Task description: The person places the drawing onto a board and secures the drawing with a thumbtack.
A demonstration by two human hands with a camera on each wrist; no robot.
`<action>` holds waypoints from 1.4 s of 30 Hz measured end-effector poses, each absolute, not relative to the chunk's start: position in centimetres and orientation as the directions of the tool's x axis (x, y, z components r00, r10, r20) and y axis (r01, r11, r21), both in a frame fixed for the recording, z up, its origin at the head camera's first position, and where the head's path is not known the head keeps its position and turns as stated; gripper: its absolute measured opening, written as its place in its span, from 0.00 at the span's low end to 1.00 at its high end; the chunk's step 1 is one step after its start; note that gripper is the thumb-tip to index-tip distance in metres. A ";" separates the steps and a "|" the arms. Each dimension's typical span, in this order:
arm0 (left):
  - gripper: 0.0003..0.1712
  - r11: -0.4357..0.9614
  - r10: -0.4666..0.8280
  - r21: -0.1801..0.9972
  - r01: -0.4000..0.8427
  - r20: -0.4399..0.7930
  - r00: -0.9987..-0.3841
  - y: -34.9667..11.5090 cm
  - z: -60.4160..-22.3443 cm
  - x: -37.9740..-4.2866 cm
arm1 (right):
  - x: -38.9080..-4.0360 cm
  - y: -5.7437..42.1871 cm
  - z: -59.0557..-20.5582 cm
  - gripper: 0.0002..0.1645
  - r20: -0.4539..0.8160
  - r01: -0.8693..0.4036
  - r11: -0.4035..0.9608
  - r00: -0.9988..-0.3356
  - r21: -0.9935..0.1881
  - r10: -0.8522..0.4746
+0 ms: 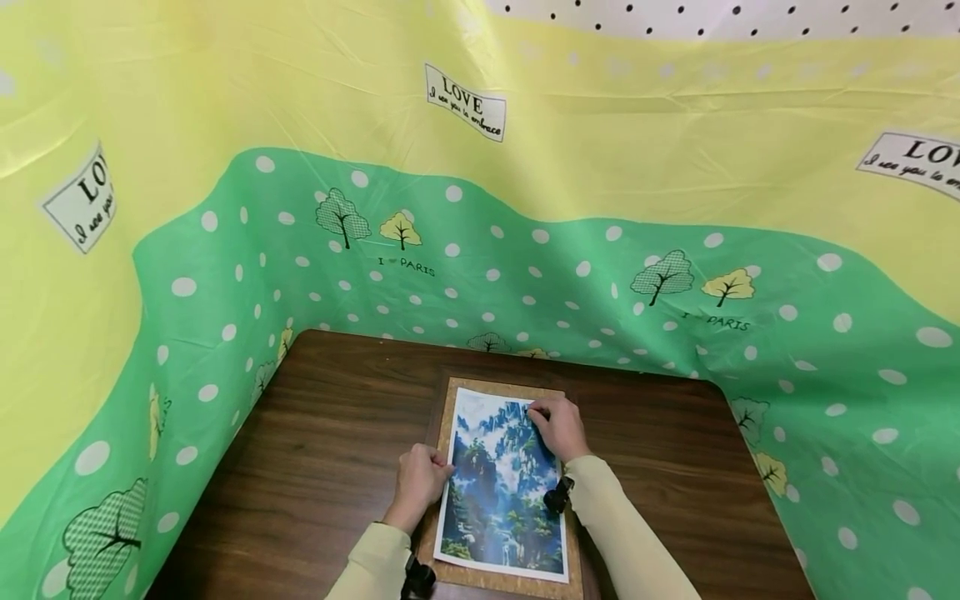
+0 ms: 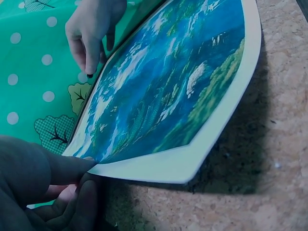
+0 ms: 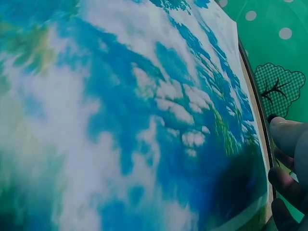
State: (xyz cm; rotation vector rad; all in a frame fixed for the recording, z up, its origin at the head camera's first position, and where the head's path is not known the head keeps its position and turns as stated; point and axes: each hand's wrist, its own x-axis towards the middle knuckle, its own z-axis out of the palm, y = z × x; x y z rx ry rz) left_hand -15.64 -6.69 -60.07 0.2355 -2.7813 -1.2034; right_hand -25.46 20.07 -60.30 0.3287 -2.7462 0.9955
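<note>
A glossy landscape print (image 1: 491, 500) of blue mountains and waterfalls, with a white border, lies over a cork board (image 1: 517, 392). My left hand (image 1: 418, 479) pinches the print's left edge between thumb and fingers. In the left wrist view the edge of the print (image 2: 159, 168) beside those fingers is lifted and bowed, casting a shadow on the cork. My right hand (image 1: 558, 425) is at the print's upper right corner, its fingertips holding a small black thing (image 2: 89, 75), too small to name. That corner is partly hidden behind the hand.
The board lies on a dark wood-grain table (image 1: 330, 433). A green and yellow curtain (image 1: 525, 250) with dots and trees hangs around its back and sides. Black cameras sit on both wrists, the right one (image 1: 557, 497) over the print's edge.
</note>
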 end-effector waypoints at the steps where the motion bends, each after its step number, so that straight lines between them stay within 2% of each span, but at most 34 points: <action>1: 0.18 0.674 -0.182 0.732 -0.102 0.030 -0.983 -6.7 -60.0 -15.6 | -25.6 19.9 -60.3 0.06 0.250 -0.268 0.750 -0.958 -0.604 -0.140; 14: 0.18 0.681 -0.183 0.726 -0.095 0.043 -0.982 -6.7 -60.3 -15.7 | -27.4 18.3 -60.5 0.05 0.199 -0.205 0.794 -0.974 -0.572 -0.107; 22: 0.18 0.670 -0.188 0.736 -0.100 0.038 -0.981 -6.6 -60.1 -15.6 | -28.5 17.3 -60.6 0.02 0.248 -0.239 0.806 -0.962 -0.541 -0.119; 27: 0.18 0.672 -0.185 0.734 -0.100 0.035 -0.982 -6.6 -60.1 -15.6 | -28.9 17.0 -60.7 0.03 0.244 -0.219 0.834 -0.964 -0.507 -0.104; 42: 0.16 0.669 -0.187 0.734 -0.117 0.014 -0.982 -6.6 -60.3 -15.6 | -29.0 16.6 -60.3 0.03 0.197 -0.184 0.833 -0.976 -0.522 -0.093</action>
